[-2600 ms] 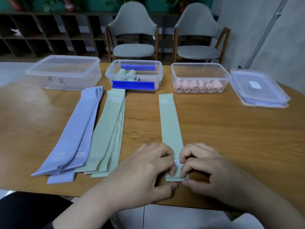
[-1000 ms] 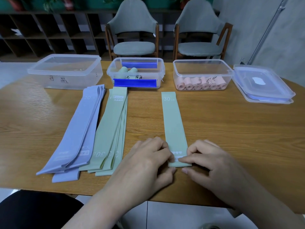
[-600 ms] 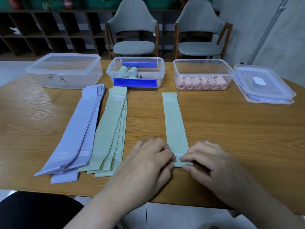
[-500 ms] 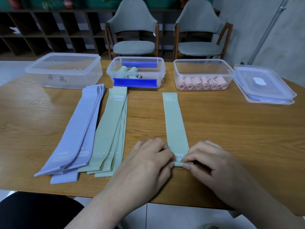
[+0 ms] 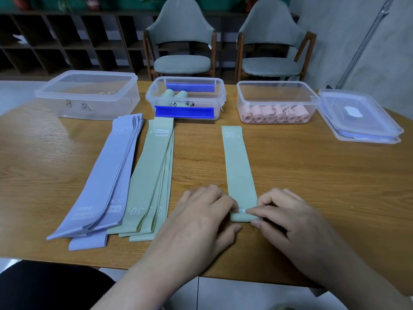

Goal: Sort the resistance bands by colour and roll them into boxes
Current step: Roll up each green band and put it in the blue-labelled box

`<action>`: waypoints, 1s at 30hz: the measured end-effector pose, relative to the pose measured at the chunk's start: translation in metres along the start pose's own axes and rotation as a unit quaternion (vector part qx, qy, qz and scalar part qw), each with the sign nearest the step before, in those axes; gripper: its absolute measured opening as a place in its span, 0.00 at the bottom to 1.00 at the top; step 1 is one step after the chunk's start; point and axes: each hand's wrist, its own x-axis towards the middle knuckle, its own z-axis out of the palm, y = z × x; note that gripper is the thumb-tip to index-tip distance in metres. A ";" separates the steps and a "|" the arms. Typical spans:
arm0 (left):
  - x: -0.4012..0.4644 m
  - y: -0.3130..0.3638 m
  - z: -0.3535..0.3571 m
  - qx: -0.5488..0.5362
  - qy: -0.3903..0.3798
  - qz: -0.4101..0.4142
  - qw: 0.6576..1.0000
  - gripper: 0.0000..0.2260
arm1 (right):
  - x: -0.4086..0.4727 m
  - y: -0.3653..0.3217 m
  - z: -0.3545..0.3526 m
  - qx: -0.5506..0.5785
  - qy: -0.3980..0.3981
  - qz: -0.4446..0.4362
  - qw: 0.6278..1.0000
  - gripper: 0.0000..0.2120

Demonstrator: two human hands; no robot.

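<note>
Both our hands pinch the green band's near end: left hand and right hand fold it over, band stretching far toward the boxes on the wooden table.

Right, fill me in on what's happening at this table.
A person is rolling up a green resistance band from its near end, the left hand and right hand both pinching the small roll. A green stack and a purple stack lie flat, still unrolled. The middle box holds two green rolls, the right box pink rolls, and the left box looks empty.
</note>
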 end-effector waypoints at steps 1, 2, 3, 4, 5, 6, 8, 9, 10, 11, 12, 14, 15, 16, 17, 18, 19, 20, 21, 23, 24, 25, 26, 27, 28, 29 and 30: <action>0.000 0.000 0.000 0.004 0.000 0.000 1.000 0.07 | 0.000 -0.001 -0.001 0.000 -0.002 -0.001 1.000 0.10; 0.000 0.000 0.000 0.007 0.002 0.001 1.000 0.06 | 0.000 -0.001 -0.001 0.001 -0.007 -0.003 1.000 0.11; 0.000 0.000 0.001 0.009 0.005 0.001 1.000 0.05 | 0.000 -0.002 -0.001 0.003 -0.012 -0.005 1.000 0.12; -0.001 0.000 0.001 0.011 0.007 0.002 1.000 0.05 | 0.000 -0.002 -0.001 0.005 -0.015 -0.006 1.000 0.13; -0.001 0.000 0.001 0.012 0.008 0.003 1.000 0.05 | 0.000 -0.001 -0.001 0.007 -0.017 -0.004 1.000 0.14; -0.001 0.000 0.001 0.013 0.009 0.005 1.000 0.05 | 0.000 -0.001 -0.001 0.007 -0.018 -0.003 1.000 0.15; -0.001 -0.001 0.002 0.015 0.010 0.007 1.000 0.05 | 0.000 0.001 -0.001 0.006 -0.018 0.000 1.000 0.15; -0.001 -0.001 0.002 0.015 0.013 0.007 1.000 0.06 | 0.000 0.001 -0.001 0.007 -0.018 0.002 1.000 0.14; -0.001 -0.001 0.002 0.013 0.016 0.006 1.000 0.06 | 0.000 0.001 -0.001 0.009 -0.017 0.004 1.000 0.13; -0.001 -0.001 0.002 0.011 0.017 0.005 1.000 0.07 | 0.000 0.002 -0.002 0.011 -0.015 0.007 1.000 0.13; -0.001 -0.001 0.003 0.011 0.017 0.002 1.000 0.07 | 0.000 0.002 -0.002 0.015 -0.013 0.008 1.000 0.13; 0.000 -0.001 0.003 0.012 0.019 -0.004 1.000 0.10 | 0.000 0.003 -0.001 0.021 -0.008 0.014 1.000 0.10; 0.000 -0.001 0.003 0.012 0.022 -0.009 1.000 0.10 | -0.001 0.004 -0.001 0.022 -0.009 0.018 1.000 0.09; 0.000 -0.001 0.003 0.010 0.025 -0.013 1.000 0.11 | -0.001 0.004 -0.001 0.020 -0.012 0.023 0.999 0.09; 0.001 -0.001 0.003 0.009 0.026 -0.017 0.999 0.11 | -0.001 0.004 0.000 0.019 -0.012 0.027 0.999 0.10; 0.001 -0.001 0.003 0.008 0.026 -0.018 0.999 0.11 | -0.001 0.004 0.000 0.017 -0.010 0.029 0.999 0.10; 0.001 0.000 0.003 0.009 0.023 -0.018 1.000 0.11 | -0.001 0.004 0.001 0.015 -0.006 0.029 0.999 0.10; 0.001 0.000 0.002 0.009 0.019 -0.017 1.000 0.10 | -0.001 0.003 0.001 0.012 -0.002 0.027 1.000 0.08; 0.000 0.000 0.002 0.009 0.014 -0.015 1.000 0.09 | 0.000 0.002 0.002 0.008 0.000 0.025 1.000 0.07; 0.000 0.000 0.002 0.013 0.010 -0.014 1.000 0.10 | 0.000 0.001 0.002 0.003 0.000 0.022 1.000 0.09; 0.000 0.000 0.001 0.015 0.009 -0.014 1.000 0.10 | 0.001 0.000 0.001 0.002 -0.002 0.022 1.000 0.10; -0.001 0.000 0.001 0.015 0.009 -0.014 1.000 0.10 | 0.001 0.000 0.001 0.001 -0.005 0.021 1.000 0.10; -0.001 0.000 0.001 0.014 0.008 -0.014 1.000 0.09 | 0.001 -0.001 0.001 0.000 -0.008 0.020 1.000 0.10; -0.001 0.001 0.001 0.013 0.008 -0.014 1.000 0.08 | 0.001 -0.001 0.001 -0.001 -0.010 0.018 1.000 0.11; 0.000 0.001 0.001 0.014 0.009 -0.015 1.000 0.07 | 0.001 -0.002 0.001 -0.001 -0.011 0.017 1.000 0.13; 0.000 0.001 0.001 0.015 0.009 -0.015 1.000 0.07 | 0.001 -0.002 0.001 0.000 -0.011 0.016 1.000 0.15; 0.000 0.001 0.001 0.016 0.009 -0.017 1.000 0.07 | 0.002 -0.003 0.001 0.003 -0.009 0.016 1.000 0.17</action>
